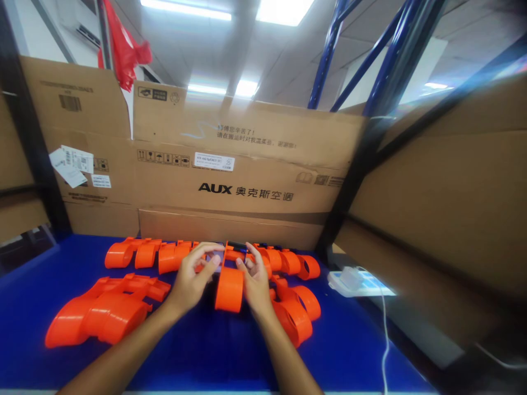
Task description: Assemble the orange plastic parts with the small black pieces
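In front of me an orange plastic tape dispenser is held upright between both hands. It has a wide ring at the bottom and a dark bar across its top. My left hand is closed at its left side, thumb and fingertips together near the upper part. A pale, see-through patch shows between those fingers; I cannot tell what it is. On the other side, my right hand grips the dispenser with bent fingers and thumb.
Similar orange dispensers stand in a row at the back of the blue table. More lie at left and right. A cardboard wall rises behind. At right sits a white power strip with a cable.
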### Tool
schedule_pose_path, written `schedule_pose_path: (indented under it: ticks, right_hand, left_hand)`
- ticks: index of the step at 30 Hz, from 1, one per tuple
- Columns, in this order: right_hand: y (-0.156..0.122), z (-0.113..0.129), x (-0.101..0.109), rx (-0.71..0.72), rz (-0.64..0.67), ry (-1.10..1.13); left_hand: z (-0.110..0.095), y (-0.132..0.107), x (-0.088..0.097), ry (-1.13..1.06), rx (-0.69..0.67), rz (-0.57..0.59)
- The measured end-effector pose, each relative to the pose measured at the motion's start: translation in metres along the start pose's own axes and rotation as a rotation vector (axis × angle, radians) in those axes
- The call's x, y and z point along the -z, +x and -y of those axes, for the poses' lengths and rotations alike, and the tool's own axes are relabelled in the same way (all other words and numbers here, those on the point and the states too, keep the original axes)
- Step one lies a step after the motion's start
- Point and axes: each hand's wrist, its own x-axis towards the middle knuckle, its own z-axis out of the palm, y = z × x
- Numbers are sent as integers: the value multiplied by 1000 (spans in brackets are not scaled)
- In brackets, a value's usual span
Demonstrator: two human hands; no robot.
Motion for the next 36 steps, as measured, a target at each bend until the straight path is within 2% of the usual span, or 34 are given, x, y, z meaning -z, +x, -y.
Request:
schedule_pose_path:
  ticks: [3, 8, 13, 19, 26, 36]
  right_hand:
    - [-1, 1, -1, -28, 28, 2]
    - [-4, 1, -3, -51, 66, -13]
    - [-7, 3, -2, -63, 97, -73]
    - [-7, 2, -1, 31, 83, -281]
    - [-9, 3, 1, 100, 79, -524]
    - [-9, -2, 5, 106, 89, -599]
  left_hand:
    - [23, 9, -9, -39, 132, -98]
    - [45, 15, -22, -199, 192, -44]
    - [48, 10, -20, -281, 208, -119]
    - [51, 8, -16, -280, 245, -154]
    - [52, 7, -15, -272, 288, -116]
    - [49, 3, -17, -271, 302, -100]
